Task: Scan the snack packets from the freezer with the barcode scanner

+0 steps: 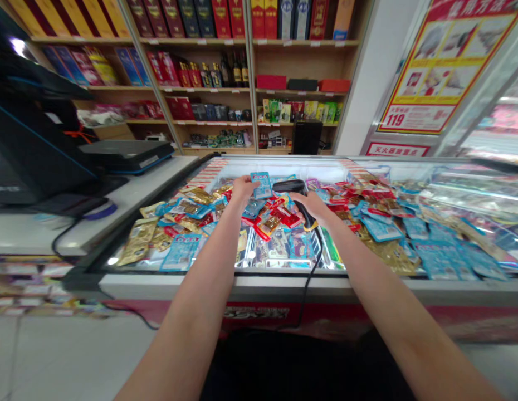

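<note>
My left hand (243,188) grips a small blue snack packet (262,185) by its left edge, holding it up above the freezer. In my right hand (311,204) is a black barcode scanner (289,185) with yellow trim, its head turned left toward the packet. A black cable (312,278) runs down from the scanner's handle over the freezer's front edge. Beneath both hands lie red and gold snack packets (283,215) in a loose heap.
Blue and gold packets (181,252) cover the freezer lid on the left, with another pile (382,225) on the right. A counter (150,192) at left bears a black flat device (131,153) and a monitor (29,150). Shelves of boxes (196,81) stand behind.
</note>
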A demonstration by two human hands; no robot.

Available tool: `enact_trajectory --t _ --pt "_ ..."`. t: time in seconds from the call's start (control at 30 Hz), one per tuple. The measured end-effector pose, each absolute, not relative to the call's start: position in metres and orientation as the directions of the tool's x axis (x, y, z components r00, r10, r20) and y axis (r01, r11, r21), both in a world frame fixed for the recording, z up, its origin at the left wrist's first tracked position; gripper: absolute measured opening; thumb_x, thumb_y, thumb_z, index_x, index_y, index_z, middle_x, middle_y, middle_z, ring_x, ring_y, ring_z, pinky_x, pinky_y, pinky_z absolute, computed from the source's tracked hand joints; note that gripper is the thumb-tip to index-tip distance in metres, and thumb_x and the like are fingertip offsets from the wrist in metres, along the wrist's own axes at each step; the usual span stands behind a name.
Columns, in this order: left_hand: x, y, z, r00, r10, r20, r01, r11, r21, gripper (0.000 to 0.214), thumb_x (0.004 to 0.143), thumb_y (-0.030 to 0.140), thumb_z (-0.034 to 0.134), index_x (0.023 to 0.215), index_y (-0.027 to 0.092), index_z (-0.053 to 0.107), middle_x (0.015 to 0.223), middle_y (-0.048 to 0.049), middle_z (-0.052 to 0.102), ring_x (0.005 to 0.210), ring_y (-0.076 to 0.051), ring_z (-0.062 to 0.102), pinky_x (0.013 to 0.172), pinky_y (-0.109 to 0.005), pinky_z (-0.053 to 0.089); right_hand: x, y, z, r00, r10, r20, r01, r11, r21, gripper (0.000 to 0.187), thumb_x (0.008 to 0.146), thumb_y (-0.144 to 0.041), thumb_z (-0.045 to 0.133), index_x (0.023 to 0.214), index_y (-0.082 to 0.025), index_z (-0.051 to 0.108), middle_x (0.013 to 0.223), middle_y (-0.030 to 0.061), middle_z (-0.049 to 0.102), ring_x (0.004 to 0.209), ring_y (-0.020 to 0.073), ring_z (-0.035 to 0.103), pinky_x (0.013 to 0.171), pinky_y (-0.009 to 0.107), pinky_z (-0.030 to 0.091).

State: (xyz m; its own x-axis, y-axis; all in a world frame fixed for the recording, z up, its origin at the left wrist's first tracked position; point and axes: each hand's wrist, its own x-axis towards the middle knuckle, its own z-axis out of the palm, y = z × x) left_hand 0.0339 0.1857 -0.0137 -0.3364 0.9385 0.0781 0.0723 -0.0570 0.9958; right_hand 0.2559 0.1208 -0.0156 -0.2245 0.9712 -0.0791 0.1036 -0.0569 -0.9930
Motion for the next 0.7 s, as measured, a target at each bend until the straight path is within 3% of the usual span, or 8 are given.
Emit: enact_trajectory --t 0.37,0.57,0.7 --pt "0.039 0.182 -0.015 -0.314 0.947 0.063 0.071 -0.043 0.997 0.027 0.06 0.021 0.086 0.072 0.018 0.062 0.062 0.0044 0.061 0.06 -0.013 0.06 0.062 -0.025 0.051 0.259 0.123 -0.016 -0.203 0.975 -0.089 0.08 -0.074 -0.994 0.033 0.096 -0.034 0.067 0.068 -0.02 0.057 0.045 0.0007 0.056 0.033 0.012 0.044 0.033 0.024 0.036" --pt "0.054 0.176 -0.014 -0.263 0.963 0.065 0.066 -0.049 0.997 0.02 0.063 0.019 0.082 0.073 0.017 0.065 0.059 0.0042 0.061 0.054 -0.011 0.055 0.054 -0.022 0.045 0.264 0.127 -0.015 -0.123 0.99 -0.071 0.08 -0.062 -0.995 0.034 0.096 -0.031 0.067 0.066 -0.02 0.054 0.044 0.0 0.055 0.033 0.0125 0.046 0.034 0.024 0.037" --pt "0.072 0.174 -0.012 -0.171 0.983 0.065 0.044 -0.058 0.997 0.02 0.064 0.021 0.083 0.075 0.016 0.067 0.059 0.0032 0.062 0.056 -0.012 0.059 0.058 -0.023 0.049 0.272 0.132 -0.013 -0.016 0.998 -0.053 0.067 -0.051 -0.996 0.037 0.093 -0.033 0.072 0.063 -0.021 0.054 0.043 0.0 0.054 0.032 0.0124 0.047 0.033 0.023 0.036"
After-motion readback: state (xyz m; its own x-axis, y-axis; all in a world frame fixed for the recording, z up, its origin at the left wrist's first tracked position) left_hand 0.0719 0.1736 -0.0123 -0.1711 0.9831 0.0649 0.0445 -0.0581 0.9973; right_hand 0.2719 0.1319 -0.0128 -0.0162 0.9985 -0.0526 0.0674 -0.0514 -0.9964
